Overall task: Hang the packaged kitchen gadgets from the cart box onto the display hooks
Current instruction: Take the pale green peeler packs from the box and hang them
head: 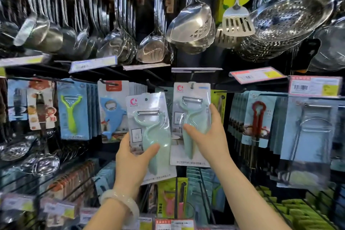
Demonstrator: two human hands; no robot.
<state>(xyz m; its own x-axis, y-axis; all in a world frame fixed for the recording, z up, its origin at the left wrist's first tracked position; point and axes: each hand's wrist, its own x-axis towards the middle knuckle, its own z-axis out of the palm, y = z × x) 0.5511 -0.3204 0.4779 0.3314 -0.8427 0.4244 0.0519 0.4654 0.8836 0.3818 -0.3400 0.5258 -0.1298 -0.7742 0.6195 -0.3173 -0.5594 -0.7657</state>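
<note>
Head view: hook (192,85) (mostly hidden).

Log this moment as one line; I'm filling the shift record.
left hand: holds mint-green peeler blister pack, unhung | right hand: holds second mint-green peeler pack at black display hook | stage: hanging

We hold two carded pale-green Y-shaped peelers in clear blister packs. Our left hand (134,162) grips the lower half of the tilted left peeler pack (149,129), thumb across its front. Our right hand (209,136) presses the upright right peeler pack (190,117), whose top hole sits at a black display hook (192,86). A milky white bangle (121,201) circles our left wrist. Above hang polished steel ladles (153,46) and a perforated steel skimmer (291,17).
</note>
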